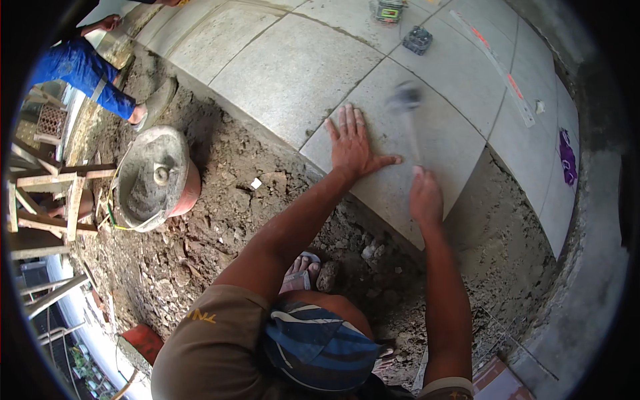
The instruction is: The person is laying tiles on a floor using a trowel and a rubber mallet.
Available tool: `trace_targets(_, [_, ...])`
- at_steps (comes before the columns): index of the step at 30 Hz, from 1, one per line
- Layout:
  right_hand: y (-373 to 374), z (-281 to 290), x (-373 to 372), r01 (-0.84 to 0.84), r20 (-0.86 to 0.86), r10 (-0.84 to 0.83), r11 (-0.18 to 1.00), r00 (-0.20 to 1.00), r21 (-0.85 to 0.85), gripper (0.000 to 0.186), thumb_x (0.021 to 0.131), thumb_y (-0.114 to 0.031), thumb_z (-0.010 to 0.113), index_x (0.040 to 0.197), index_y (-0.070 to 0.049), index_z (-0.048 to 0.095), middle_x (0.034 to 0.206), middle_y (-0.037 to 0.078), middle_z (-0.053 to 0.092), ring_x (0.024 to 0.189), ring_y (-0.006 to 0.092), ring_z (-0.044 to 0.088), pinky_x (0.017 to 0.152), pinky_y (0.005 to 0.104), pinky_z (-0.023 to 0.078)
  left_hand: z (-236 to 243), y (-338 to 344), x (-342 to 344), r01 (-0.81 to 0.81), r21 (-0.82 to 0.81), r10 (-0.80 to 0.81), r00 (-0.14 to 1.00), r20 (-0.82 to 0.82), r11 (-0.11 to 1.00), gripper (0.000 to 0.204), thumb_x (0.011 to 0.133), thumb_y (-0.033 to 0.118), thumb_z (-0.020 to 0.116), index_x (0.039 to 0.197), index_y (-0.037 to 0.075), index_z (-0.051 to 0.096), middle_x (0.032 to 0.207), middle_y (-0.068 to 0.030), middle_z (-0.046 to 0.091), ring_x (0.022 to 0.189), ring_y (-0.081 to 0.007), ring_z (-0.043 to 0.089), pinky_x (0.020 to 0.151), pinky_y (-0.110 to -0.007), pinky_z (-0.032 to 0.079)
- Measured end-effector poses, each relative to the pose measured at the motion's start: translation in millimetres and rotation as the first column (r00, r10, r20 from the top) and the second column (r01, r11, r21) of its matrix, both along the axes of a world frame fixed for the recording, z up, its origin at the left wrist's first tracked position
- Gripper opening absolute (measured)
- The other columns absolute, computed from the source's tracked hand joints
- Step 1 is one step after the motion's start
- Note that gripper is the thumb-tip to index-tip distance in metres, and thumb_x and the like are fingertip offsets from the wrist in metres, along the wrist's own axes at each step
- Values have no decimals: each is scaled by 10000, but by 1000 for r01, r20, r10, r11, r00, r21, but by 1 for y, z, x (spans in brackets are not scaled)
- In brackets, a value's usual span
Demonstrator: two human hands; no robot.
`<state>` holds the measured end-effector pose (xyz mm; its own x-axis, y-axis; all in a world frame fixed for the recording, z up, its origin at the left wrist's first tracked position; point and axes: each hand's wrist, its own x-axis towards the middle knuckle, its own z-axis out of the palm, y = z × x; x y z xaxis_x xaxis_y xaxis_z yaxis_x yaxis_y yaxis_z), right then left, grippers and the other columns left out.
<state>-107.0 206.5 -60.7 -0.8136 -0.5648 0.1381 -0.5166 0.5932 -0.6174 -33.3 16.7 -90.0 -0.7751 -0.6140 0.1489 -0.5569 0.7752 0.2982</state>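
My left hand (353,143) lies flat with its fingers spread on a large pale grey floor tile (437,133), close to the tile's left edge. In my right hand (426,193) is the handle of a mallet (405,99), my fingers wrapped round it. Its dark head is smeared by motion over the same tile, and I cannot tell whether it touches the surface. Neighbouring tiles (293,67) lie beyond and to the left, with narrow joints between them.
A bucket of wet mortar (183,193) stands on rough soil at left, near wooden trestles (70,183). A long straightedge (493,67), a dark block (418,40) and a purple cloth (567,157) lie on the tiles. Another person's blue-clad leg (87,73) shows upper left. A wall (603,220) borders the right.
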Motion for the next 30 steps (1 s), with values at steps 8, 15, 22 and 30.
trace_targets(8, [7, 44, -4, 182, 117, -146, 893, 982, -411, 347, 1068, -330, 467, 991, -7, 567, 726, 189, 587, 646, 350, 610, 607, 447, 463, 10, -2, -11, 35, -12, -32, 980, 194, 999, 1390, 642, 1012, 416, 1634, 92, 97, 1674, -266, 40, 1558, -417, 0, 1183, -687, -28])
trace_targets(15, [-4, 8, -23, 204, -30, -214, 958, 976, -200, 350, 1071, -333, 447, 999, -7, 551, 741, 211, 610, 679, 388, 638, 622, 466, 490, 15, -34, -39, 389, -46, -375, 908, 190, 920, 1410, 569, 1008, 503, 1635, 149, 167, 1698, -153, 104, 1568, -356, 57, 1204, -658, -17])
trace_targets(22, [-9, -9, -34, 241, 90, -233, 966, 968, -94, 420, 1060, -401, 435, 1017, -5, 570, 847, 264, 674, 821, 496, 659, 701, 564, 511, 17, -31, -41, 377, -13, -368, 910, 190, 926, 1406, 565, 997, 534, 1636, 164, 166, 1698, -148, 104, 1568, -354, 61, 1205, -656, -22])
trace_targets(30, [-28, -32, -44, 217, -5, -217, 975, 976, 45, 425, 1055, -425, 437, 1029, -21, 565, 829, 269, 676, 802, 508, 660, 698, 583, 521, 16, -31, -44, 363, -10, -353, 912, 210, 932, 1411, 566, 1004, 527, 1638, 165, 155, 1701, -148, 90, 1570, -351, 40, 1196, -670, -27])
